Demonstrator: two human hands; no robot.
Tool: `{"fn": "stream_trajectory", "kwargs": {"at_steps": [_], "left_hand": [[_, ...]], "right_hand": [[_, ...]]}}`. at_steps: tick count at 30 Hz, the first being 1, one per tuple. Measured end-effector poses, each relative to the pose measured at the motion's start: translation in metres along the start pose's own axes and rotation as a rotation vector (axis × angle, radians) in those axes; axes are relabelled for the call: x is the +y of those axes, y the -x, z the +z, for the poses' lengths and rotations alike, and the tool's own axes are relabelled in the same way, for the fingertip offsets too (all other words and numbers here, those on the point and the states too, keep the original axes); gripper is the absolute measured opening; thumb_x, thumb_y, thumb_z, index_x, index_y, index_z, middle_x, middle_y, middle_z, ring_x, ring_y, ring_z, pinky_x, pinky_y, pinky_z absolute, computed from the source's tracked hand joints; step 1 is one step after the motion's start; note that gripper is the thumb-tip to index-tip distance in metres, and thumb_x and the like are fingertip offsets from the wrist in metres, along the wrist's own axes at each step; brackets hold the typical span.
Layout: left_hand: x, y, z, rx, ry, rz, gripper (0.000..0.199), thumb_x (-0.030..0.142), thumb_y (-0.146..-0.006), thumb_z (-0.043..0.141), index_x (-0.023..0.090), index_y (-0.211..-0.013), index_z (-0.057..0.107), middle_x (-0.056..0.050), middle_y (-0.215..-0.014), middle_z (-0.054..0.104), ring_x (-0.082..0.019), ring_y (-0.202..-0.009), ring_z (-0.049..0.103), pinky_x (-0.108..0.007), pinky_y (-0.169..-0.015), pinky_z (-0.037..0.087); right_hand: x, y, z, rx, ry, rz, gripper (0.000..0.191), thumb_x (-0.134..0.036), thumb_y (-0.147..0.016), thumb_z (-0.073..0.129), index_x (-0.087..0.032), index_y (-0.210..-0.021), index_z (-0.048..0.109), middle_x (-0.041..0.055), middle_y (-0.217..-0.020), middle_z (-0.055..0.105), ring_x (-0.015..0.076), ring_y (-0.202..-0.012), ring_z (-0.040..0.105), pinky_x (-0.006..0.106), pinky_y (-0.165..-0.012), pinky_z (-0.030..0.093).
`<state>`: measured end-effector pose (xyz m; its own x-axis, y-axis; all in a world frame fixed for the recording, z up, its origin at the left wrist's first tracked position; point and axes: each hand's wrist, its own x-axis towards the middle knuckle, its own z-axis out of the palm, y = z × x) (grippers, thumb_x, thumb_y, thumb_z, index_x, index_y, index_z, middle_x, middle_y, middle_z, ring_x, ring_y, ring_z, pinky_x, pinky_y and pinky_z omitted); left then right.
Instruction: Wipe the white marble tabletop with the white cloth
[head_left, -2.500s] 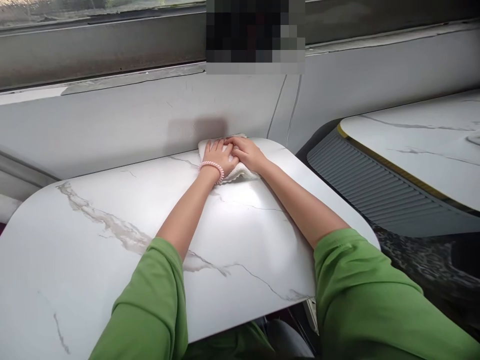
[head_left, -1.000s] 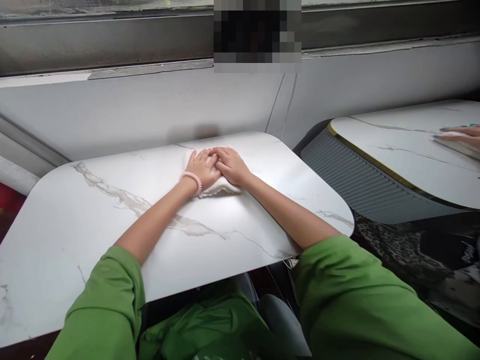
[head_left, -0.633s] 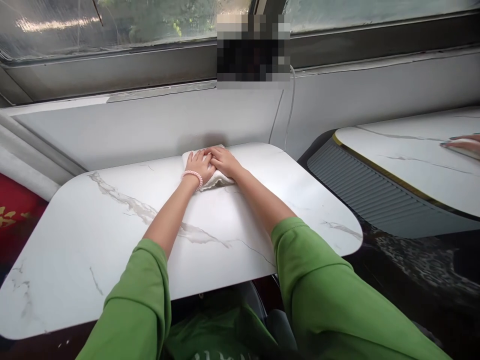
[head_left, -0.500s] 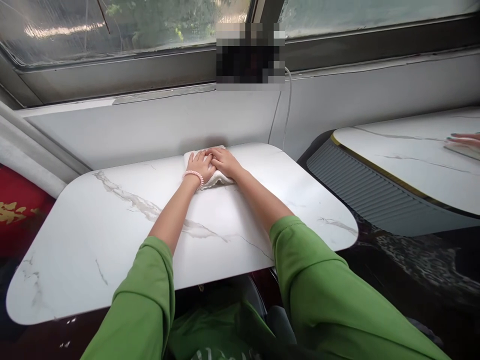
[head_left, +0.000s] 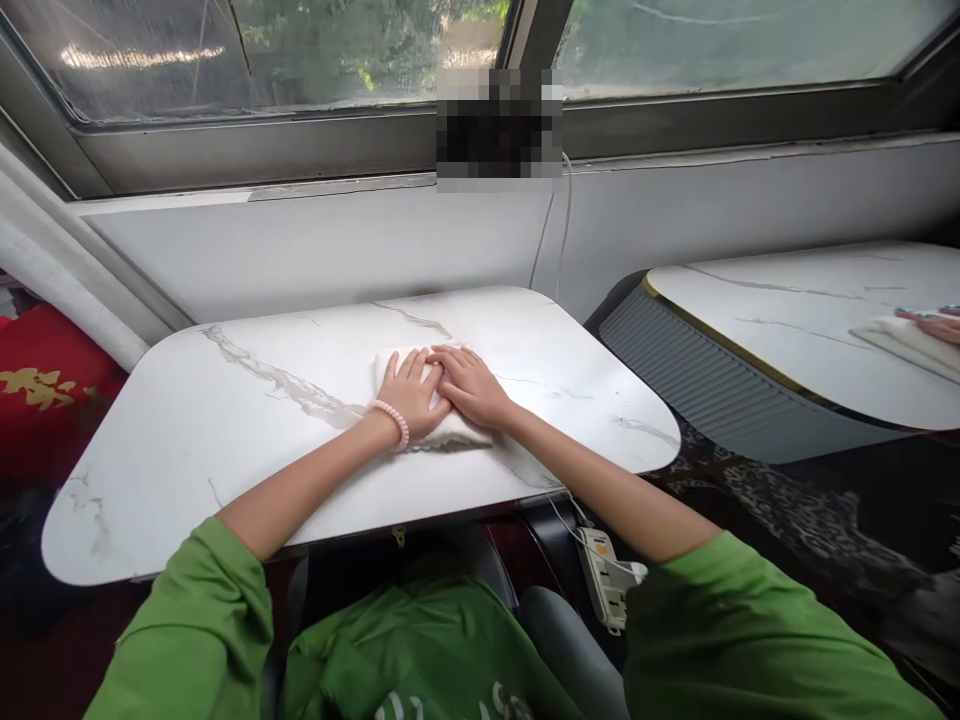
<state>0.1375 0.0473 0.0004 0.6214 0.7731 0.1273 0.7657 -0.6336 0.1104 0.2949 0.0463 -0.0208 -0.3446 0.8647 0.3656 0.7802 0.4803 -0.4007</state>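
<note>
A folded white cloth (head_left: 459, 432) lies flat on the white marble-patterned table (head_left: 247, 440), around its middle. My left hand (head_left: 412, 393) rests palm down on the cloth with its fingers stretched out, a pink beaded bracelet (head_left: 396, 420) at the wrist. Also palm down, my right hand (head_left: 474, 388) presses on the right part of the cloth, its fingers extended. The two hands touch, with the right fingertips overlapping the left hand. Much of the cloth is hidden under both hands.
Another person's hand (head_left: 934, 324) is on a pale cloth (head_left: 900, 340) at the second table (head_left: 795, 310). A white wall (head_left: 337, 240) and window stand behind my table. A power strip (head_left: 601, 580) hangs below on the right; a red item (head_left: 52, 400) is far left.
Both hands and the cloth have moved toward me from the table's far edge. My elbows are now bent outward. The other person's hand and cloth have come further into view.
</note>
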Motion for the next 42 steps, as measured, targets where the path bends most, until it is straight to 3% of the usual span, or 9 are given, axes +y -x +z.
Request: {"fn": "stream_trajectory", "kwargs": {"at_steps": [8, 12, 16, 19, 22, 26, 31, 36, 42], "left_hand": [[0.027, 0.06, -0.005, 0.022, 0.024, 0.036, 0.061, 0.043, -0.09, 0.043, 0.008, -0.139, 0.041, -0.022, -0.15, 0.031, -0.034, -0.141, 0.022, -0.056, -0.115, 0.011], [0.031, 0.067, -0.004, 0.041, 0.022, 0.027, 0.058, 0.041, -0.089, 0.043, 0.01, -0.138, 0.043, -0.02, -0.15, 0.032, -0.033, -0.141, 0.022, -0.055, -0.115, 0.013], [0.026, 0.059, -0.009, -0.025, 0.02, 0.029, 0.06, 0.04, -0.089, 0.042, 0.008, -0.14, 0.04, -0.022, -0.15, 0.028, -0.037, -0.141, 0.019, -0.058, -0.113, 0.013], [0.012, 0.043, -0.013, -0.082, 0.015, 0.044, 0.063, 0.039, -0.09, 0.041, 0.006, -0.143, 0.034, -0.023, -0.152, 0.024, -0.039, -0.141, 0.016, -0.06, -0.113, 0.012], [-0.011, 0.02, -0.014, -0.126, 0.011, -0.009, 0.065, 0.039, -0.091, 0.04, 0.005, -0.146, 0.029, -0.024, -0.153, 0.021, -0.037, -0.142, 0.015, -0.058, -0.113, 0.011], [-0.053, -0.016, -0.013, -0.097, -0.023, -0.078, 0.063, 0.04, -0.092, 0.037, 0.008, -0.146, 0.03, -0.02, -0.154, 0.022, -0.033, -0.143, 0.014, -0.054, -0.115, 0.008], [-0.1, -0.055, -0.011, -0.033, -0.056, -0.127, 0.058, 0.041, -0.092, 0.037, 0.014, -0.144, 0.034, -0.014, -0.153, 0.027, -0.028, -0.142, 0.02, -0.049, -0.116, 0.008], [-0.128, -0.081, -0.009, -0.008, -0.053, -0.125, 0.055, 0.041, -0.093, 0.036, 0.016, -0.143, 0.036, -0.014, -0.152, 0.031, -0.026, -0.142, 0.023, -0.047, -0.116, 0.011], [-0.146, -0.095, -0.007, 0.037, -0.064, -0.119, 0.05, 0.04, -0.093, 0.036, 0.017, -0.138, 0.041, -0.012, -0.148, 0.037, -0.025, -0.139, 0.029, -0.048, -0.115, 0.013]], "right_hand": [[-0.048, 0.05, -0.009, -0.071, 0.051, -0.037, 0.046, -0.029, -0.086, 0.036, -0.014, -0.127, 0.046, 0.0147, -0.14, 0.047, 0.0256, -0.135, 0.035, 0.048, -0.115, 0.019], [-0.055, 0.053, -0.012, -0.091, 0.044, -0.024, 0.044, -0.029, -0.087, 0.034, -0.017, -0.128, 0.046, 0.0127, -0.141, 0.047, 0.0245, -0.136, 0.034, 0.049, -0.115, 0.019], [-0.057, 0.043, -0.014, -0.163, 0.031, 0.015, 0.044, -0.029, -0.088, 0.033, -0.015, -0.127, 0.046, 0.013, -0.142, 0.045, 0.0241, -0.137, 0.033, 0.048, -0.116, 0.018], [-0.053, 0.024, -0.009, -0.235, 0.058, 0.089, 0.05, -0.024, -0.086, 0.031, -0.009, -0.133, 0.042, 0.0168, -0.148, 0.037, 0.0256, -0.142, 0.023, 0.049, -0.116, 0.015], [-0.042, -0.009, 0.002, -0.224, 0.073, 0.109, 0.053, -0.022, -0.085, 0.031, -0.004, -0.134, 0.041, 0.0204, -0.15, 0.033, 0.0279, -0.142, 0.022, 0.05, -0.115, 0.015], [-0.016, -0.067, 0.02, -0.097, -0.013, -0.005, 0.048, -0.026, -0.083, 0.035, -0.008, -0.125, 0.05, 0.018, -0.139, 0.048, 0.0282, -0.133, 0.037, 0.049, -0.112, 0.02], [0.013, -0.128, 0.042, 0.044, -0.175, -0.061, 0.037, -0.028, -0.079, 0.04, -0.016, -0.11, 0.057, 0.0119, -0.117, 0.064, 0.026, -0.108, 0.055, 0.046, -0.104, 0.03], [0.03, -0.163, 0.057, 0.095, -0.203, -0.024, 0.033, -0.026, -0.077, 0.043, -0.016, -0.104, 0.059, 0.0114, -0.112, 0.065, 0.0259, -0.106, 0.055, 0.043, -0.1, 0.033], [0.037, -0.186, 0.062, 0.096, -0.192, -0.015, 0.031, -0.025, -0.076, 0.045, -0.017, -0.102, 0.06, 0.0088, -0.11, 0.067, 0.0249, -0.103, 0.057, 0.04, -0.098, 0.036]]}}
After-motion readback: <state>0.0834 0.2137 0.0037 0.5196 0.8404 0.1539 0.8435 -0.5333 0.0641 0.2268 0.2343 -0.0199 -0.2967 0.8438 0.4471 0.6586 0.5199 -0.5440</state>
